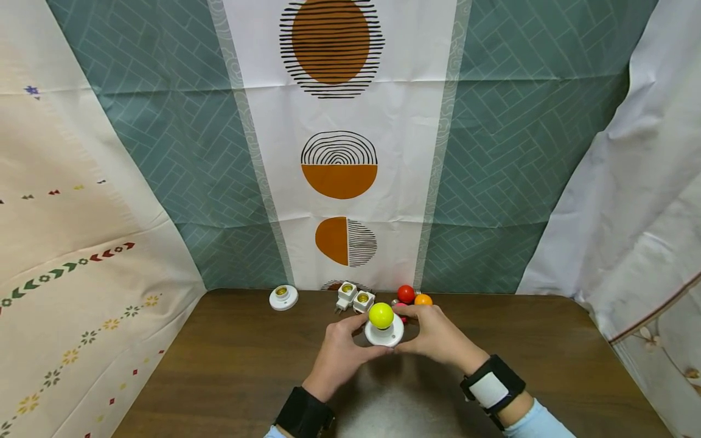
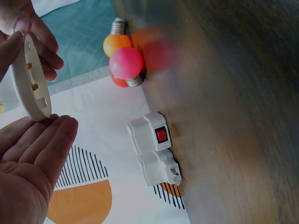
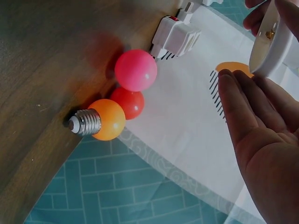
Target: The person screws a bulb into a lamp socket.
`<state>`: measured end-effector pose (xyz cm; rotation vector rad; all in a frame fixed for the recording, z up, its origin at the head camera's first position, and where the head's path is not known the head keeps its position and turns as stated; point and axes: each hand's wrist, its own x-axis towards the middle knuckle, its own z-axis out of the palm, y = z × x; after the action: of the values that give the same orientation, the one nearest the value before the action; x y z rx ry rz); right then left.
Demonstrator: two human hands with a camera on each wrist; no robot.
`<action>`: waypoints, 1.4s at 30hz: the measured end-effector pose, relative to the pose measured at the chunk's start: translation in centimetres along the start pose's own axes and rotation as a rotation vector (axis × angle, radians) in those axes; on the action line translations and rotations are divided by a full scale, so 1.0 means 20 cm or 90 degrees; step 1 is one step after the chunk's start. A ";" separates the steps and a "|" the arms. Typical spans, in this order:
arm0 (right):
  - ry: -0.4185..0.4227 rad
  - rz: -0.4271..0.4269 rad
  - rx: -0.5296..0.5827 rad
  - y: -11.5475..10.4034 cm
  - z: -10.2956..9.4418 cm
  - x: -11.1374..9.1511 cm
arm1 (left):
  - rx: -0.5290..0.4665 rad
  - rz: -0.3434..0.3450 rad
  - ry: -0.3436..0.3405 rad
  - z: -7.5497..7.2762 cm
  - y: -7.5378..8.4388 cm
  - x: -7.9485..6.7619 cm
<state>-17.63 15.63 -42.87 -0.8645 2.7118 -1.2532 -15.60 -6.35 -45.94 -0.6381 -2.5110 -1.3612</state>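
Between my two hands is a round white lamp holder (image 1: 384, 336) with a yellow-green light bulb (image 1: 381, 316) upright in it. My left hand (image 1: 347, 348) grips the holder's rim from the left, and my right hand (image 1: 438, 333) grips it from the right. The wrist views show the holder's hollow underside, with brass contacts inside (image 2: 35, 87), held off the table. Just beyond the right hand lie a pink bulb (image 3: 135, 70), a red bulb (image 1: 406, 294) and an orange bulb (image 1: 423, 299); the pink one is mostly hidden in the head view.
Two white plug-in bulb sockets (image 1: 346, 293) stand at the table's back edge, one showing a red switch (image 2: 161, 135). Farther left sits another round white lamp holder (image 1: 283, 297). Patterned cloth (image 1: 339, 237) hangs behind the brown table (image 1: 230, 365).
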 end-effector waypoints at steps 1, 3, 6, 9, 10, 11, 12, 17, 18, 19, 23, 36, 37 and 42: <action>0.000 0.000 0.000 0.00 0.00 0.00 | -0.001 -0.006 -0.006 0.00 0.00 0.00; 0.000 0.000 0.002 0.00 0.01 0.00 | -0.001 -0.018 -0.015 0.00 0.01 0.00; 0.006 0.005 -0.005 -0.01 0.01 0.00 | -0.001 -0.031 -0.029 0.00 0.02 -0.01; 0.012 0.006 -0.014 -0.01 0.01 0.01 | 0.001 -0.026 -0.038 0.00 0.02 -0.01; 0.014 0.005 -0.013 -0.01 0.02 0.01 | 0.003 -0.022 -0.039 0.00 0.02 0.00; 0.015 0.004 -0.013 -0.01 0.02 0.01 | 0.006 -0.017 -0.042 0.00 0.02 0.00; 0.016 0.004 -0.013 -0.01 0.02 0.01 | 0.009 -0.013 -0.044 0.00 0.02 0.00; 0.009 0.005 -0.005 -0.01 0.02 0.01 | 0.020 0.000 -0.058 0.00 0.02 0.00; 0.007 0.006 -0.007 -0.01 0.02 0.00 | 0.023 0.001 -0.060 0.00 0.02 0.00; 0.006 0.006 -0.009 -0.01 0.03 0.01 | 0.024 0.001 -0.064 0.00 0.02 0.00; 0.010 0.003 -0.034 0.01 0.02 0.00 | 0.037 -0.004 -0.079 0.00 0.02 0.00; 0.101 0.048 -0.038 0.11 -0.08 -0.05 | 0.143 -0.055 -0.010 -0.04 0.01 0.01; 0.114 0.054 -0.038 0.13 -0.09 -0.05 | 0.154 -0.052 0.002 -0.04 0.01 0.01; 0.170 0.088 -0.084 0.24 -0.20 -0.08 | 0.209 -0.044 0.037 -0.05 -0.01 0.01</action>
<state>-19.54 21.58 -43.90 -0.5400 3.0298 -1.2537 -15.84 -7.10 -45.46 -0.4405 -2.6459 -0.9374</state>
